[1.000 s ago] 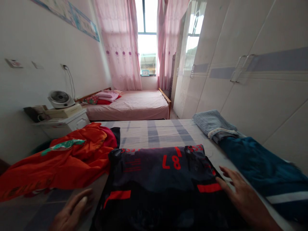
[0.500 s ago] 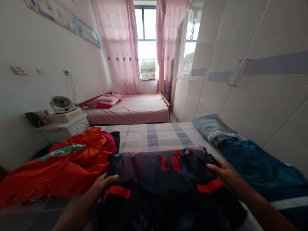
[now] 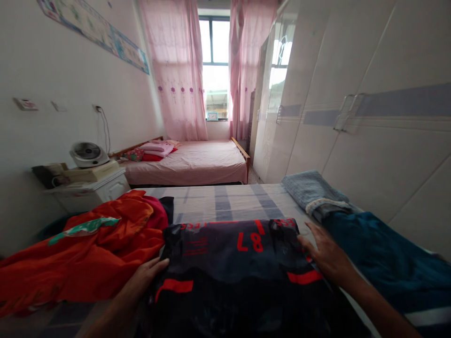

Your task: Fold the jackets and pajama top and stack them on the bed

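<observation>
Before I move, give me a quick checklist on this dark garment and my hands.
1. Left hand at the dark garment's left edge: ok.
2. Right hand at its right edge: ok.
3. Firm grip on both sides: cannot tell, part of the fingers is hidden.
4. Red digits facing up: ok.
5. Visible gap from the orange clothes: not ok, the edges meet in this view.
6. Visible gap from the teal garment: ok, striped sheet shows between.
</observation>
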The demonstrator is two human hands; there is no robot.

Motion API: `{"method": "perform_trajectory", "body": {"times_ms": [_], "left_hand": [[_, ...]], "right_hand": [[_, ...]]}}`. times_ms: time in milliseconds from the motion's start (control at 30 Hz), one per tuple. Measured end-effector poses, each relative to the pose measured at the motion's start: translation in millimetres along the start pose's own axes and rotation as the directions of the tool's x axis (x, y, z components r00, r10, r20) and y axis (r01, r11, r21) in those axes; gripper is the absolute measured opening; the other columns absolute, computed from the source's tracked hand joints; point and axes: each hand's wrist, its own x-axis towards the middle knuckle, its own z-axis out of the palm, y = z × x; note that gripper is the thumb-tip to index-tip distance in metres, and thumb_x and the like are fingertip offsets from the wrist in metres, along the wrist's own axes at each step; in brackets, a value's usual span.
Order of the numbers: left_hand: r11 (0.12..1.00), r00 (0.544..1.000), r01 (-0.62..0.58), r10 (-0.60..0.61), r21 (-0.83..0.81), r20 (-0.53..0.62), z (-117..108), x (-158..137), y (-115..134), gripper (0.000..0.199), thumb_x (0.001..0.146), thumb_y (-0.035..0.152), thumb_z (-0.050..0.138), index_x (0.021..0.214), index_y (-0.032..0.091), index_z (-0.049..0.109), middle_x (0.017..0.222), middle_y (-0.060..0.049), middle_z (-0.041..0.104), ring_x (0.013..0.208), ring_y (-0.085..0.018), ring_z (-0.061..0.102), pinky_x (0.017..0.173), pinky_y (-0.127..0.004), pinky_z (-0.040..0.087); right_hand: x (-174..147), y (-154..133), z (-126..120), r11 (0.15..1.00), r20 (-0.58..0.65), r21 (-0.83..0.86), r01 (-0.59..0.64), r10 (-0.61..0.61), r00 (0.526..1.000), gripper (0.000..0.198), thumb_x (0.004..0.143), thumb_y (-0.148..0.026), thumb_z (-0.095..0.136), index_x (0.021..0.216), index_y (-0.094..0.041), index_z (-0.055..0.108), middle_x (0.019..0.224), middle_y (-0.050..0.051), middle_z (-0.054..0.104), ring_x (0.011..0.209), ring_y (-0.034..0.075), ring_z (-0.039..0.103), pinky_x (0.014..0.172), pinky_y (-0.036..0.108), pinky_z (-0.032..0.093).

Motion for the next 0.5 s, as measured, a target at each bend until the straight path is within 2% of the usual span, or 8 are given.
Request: {"method": "perform_trajectory", "body": {"times_ms": [67, 133, 233, 367, 433, 500], "left_hand": [[0.996, 0.996, 0.075, -0.073, -0.043, 0.054, 0, 2, 0, 0.04, 0.059, 0.044, 0.075, 0.085, 0.014, 0.066, 0.08, -0.009, 0.073, 0.081, -0.026, 0.07, 0.074, -0.032, 0.055], [0.979, 0.983, 0.16, -0.146, -0.129, 0.115, 1, 2, 1, 0.038, 0.061, 0.043, 0.075, 0.085, 0.016, 0.065, 0.08, -0.009, 0.073, 0.081, -0.026, 0.07, 0.073, -0.032, 0.055], [0.926, 0.941, 0.295, -0.239, -0.235, 0.24, 2, -1, 0, 0.029, 0.068, 0.044, 0.068, 0.081, 0.019, 0.065, 0.082, -0.006, 0.073, 0.087, -0.027, 0.069, 0.075, -0.033, 0.055], [0.928, 0.957, 0.252, -0.197, -0.275, 0.212, 6, -8, 6, 0.022, 0.073, 0.039, 0.061, 0.086, 0.022, 0.066, 0.076, 0.002, 0.073, 0.086, -0.025, 0.069, 0.077, -0.035, 0.054], [0.919, 0.961, 0.233, -0.168, -0.319, 0.218, 11, -12, 14, 0.029, 0.071, 0.035, 0.063, 0.095, 0.02, 0.066, 0.072, 0.001, 0.072, 0.081, -0.027, 0.07, 0.076, -0.038, 0.054], [0.905, 0.961, 0.237, -0.166, -0.354, 0.22, 16, -17, 24, 0.038, 0.066, 0.033, 0.068, 0.1, 0.015, 0.065, 0.067, -0.002, 0.071, 0.074, -0.029, 0.07, 0.071, -0.04, 0.055]], "right_hand": [[8, -41, 0, 0.99, -0.016, -0.018, 0.137, -0.137, 0.99, 0.058, 0.089, -0.044, 0.034, 0.133, -0.006, 0.041, 0.139, 0.018, 0.043, 0.131, 0.027, 0.037, 0.106, 0.047, 0.031], [16, -85, 6, 0.961, -0.023, -0.047, 0.274, -0.275, 0.961, 0.057, 0.091, -0.043, 0.032, 0.137, -0.01, 0.037, 0.144, 0.014, 0.038, 0.136, 0.025, 0.027, 0.109, 0.046, 0.026], [21, -129, 40, 0.925, 0.027, -0.085, 0.37, -0.369, 0.929, 0.059, 0.091, -0.047, 0.034, 0.141, -0.015, 0.033, 0.149, 0.01, 0.03, 0.139, 0.026, 0.018, 0.111, 0.048, 0.018], [16, -136, 98, 0.928, 0.291, -0.079, 0.364, -0.328, 0.899, 0.06, 0.09, -0.052, 0.032, 0.139, -0.017, 0.038, 0.147, 0.01, 0.033, 0.137, 0.027, 0.025, 0.11, 0.048, 0.017], [14, -131, 109, 0.929, 0.37, -0.071, 0.363, -0.314, 0.875, 0.061, 0.091, -0.052, 0.03, 0.14, -0.017, 0.036, 0.147, 0.01, 0.032, 0.136, 0.027, 0.026, 0.11, 0.047, 0.016], [12, -127, 103, 0.931, 0.398, -0.07, 0.359, -0.304, 0.866, 0.062, 0.09, -0.053, 0.031, 0.141, -0.016, 0.035, 0.148, 0.01, 0.03, 0.136, 0.027, 0.025, 0.11, 0.047, 0.016]]}}
